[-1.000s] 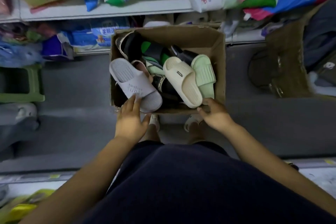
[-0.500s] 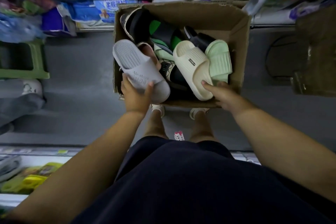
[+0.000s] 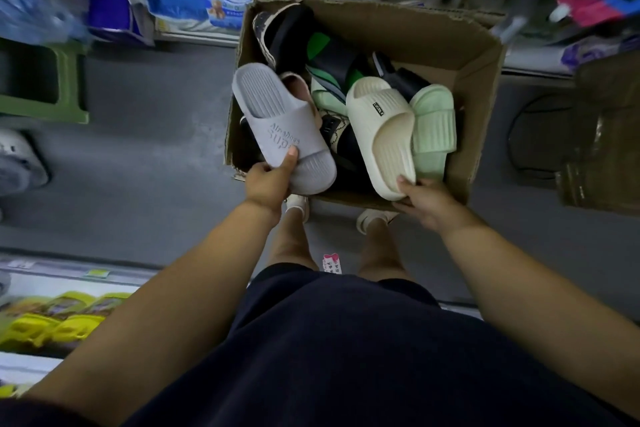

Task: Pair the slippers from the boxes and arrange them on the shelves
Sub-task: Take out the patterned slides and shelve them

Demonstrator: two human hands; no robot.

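Two hands: both at the near edge of the cardboard box, each holding one slipper.
Left hand: grips the toe end of the grey slipper, thumb pressed on its top and fingers curled under its side.
Grey slipper: lies over the box's left rim; its long axis runs diagonally, heel far and left, toe towards the person.
Right hand: pinches the toe end of the cream slipper, thumb on top; the other fingers are hidden beneath.
Cream slipper: inside the box on the pile, top face up, heel away, toe near.
Pale green slipper: touching the cream one's right side, roughly parallel.
Box: stands on the grey floor.
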